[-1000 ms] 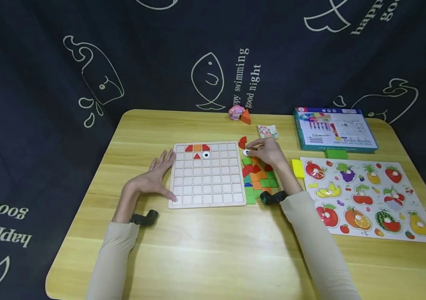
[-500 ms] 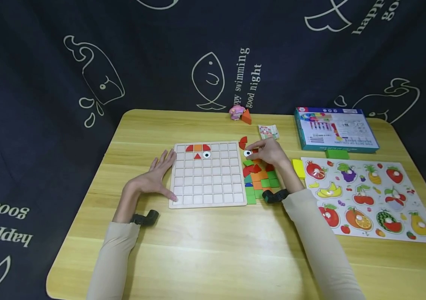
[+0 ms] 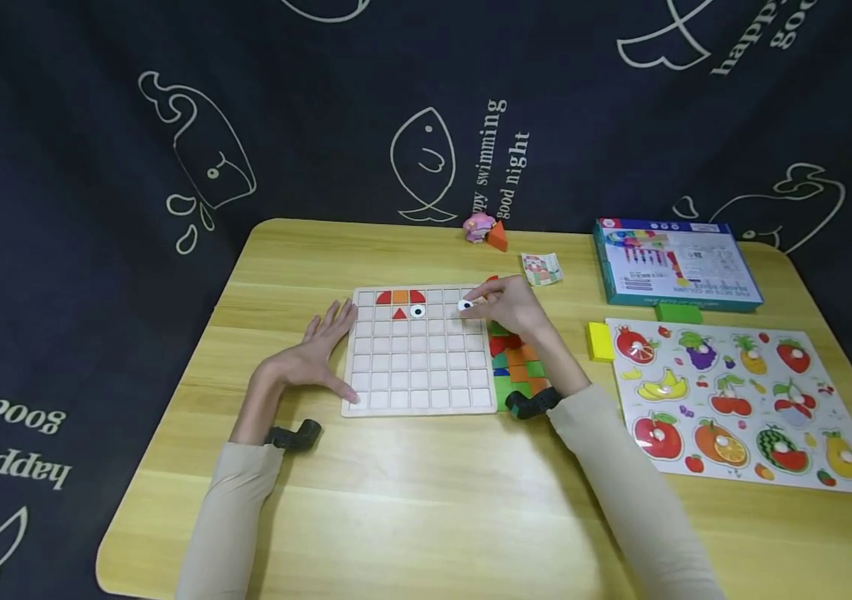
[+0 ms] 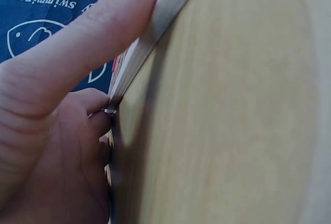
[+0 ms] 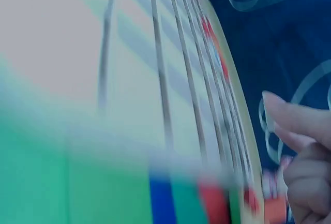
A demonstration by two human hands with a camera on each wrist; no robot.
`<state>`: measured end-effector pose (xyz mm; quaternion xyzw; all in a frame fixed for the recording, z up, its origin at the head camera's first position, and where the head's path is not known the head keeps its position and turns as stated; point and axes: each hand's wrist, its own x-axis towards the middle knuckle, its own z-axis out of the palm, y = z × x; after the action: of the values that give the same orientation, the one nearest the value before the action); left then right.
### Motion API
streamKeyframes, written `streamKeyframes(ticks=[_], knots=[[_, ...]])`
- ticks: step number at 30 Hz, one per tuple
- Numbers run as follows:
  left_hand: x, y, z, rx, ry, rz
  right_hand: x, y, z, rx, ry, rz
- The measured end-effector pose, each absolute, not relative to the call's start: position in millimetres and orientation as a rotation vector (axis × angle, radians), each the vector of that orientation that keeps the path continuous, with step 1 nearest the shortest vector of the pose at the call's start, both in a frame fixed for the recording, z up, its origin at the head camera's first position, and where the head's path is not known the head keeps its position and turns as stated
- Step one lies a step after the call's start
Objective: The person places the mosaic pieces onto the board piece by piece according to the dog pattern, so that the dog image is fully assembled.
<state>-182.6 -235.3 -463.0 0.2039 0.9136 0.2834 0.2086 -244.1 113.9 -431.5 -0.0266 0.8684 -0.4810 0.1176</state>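
Observation:
A pale wooden grid board (image 3: 418,362) lies on the table. In its upper rows sit an orange square tile (image 3: 400,297) between two red curved pieces, a red triangle (image 3: 399,314) and a round white eye piece (image 3: 418,311) with a dark centre. My left hand (image 3: 309,358), fingers spread, rests along the board's left edge; its thumb (image 4: 88,43) lies over the edge in the left wrist view. Between thumb and index finger my right hand (image 3: 514,307) pinches a second eye piece (image 3: 465,306), over the board's upper right squares. That piece is hidden in the right wrist view.
Red, orange and green tiles (image 3: 518,367) lie right of the board, partly under my right wrist. A small picture card (image 3: 542,268), a teal box (image 3: 677,265), a yellow block (image 3: 600,342), a green block (image 3: 679,313) and a fruit puzzle board (image 3: 749,404) stand farther right.
My right hand has moved left with the eye piece, from beside the tile pile to over the board. The left hand stays at the board's left edge. The head view has shifted slightly.

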Motion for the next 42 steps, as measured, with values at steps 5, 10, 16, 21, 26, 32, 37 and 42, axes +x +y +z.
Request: streamKeyframes(ticks=[5,10,16,21,26,32,37,42], knots=[[-184,-231,-465,0.588,2.539,0.798,-240,59,-436,-0.057,2.551,-1.448],[-183,-228,-465,0.597,2.531,0.791,-241,17,-445,-0.071,2.599,-1.442],[-182,-229,-464,0.573,2.527,0.805,-242,-11,-448,-0.144,2.694,-1.348],[-182,-232,-463,0.563,2.532,0.802,-244,-15,-449,-0.222,2.681,-1.330],[-182,-235,-462,0.560,2.536,0.796,-247,-16,-449,-0.336,2.622,-1.358],[-183,-235,-463,0.568,2.541,0.786,-251,-15,-452,-0.313,2.642,-1.323],[-183,-234,-463,0.568,2.542,0.783,-251,-13,-452,-0.306,2.637,-1.332],[-182,-236,-462,0.550,2.546,0.788,-243,10,-438,-0.340,2.570,-1.408]])
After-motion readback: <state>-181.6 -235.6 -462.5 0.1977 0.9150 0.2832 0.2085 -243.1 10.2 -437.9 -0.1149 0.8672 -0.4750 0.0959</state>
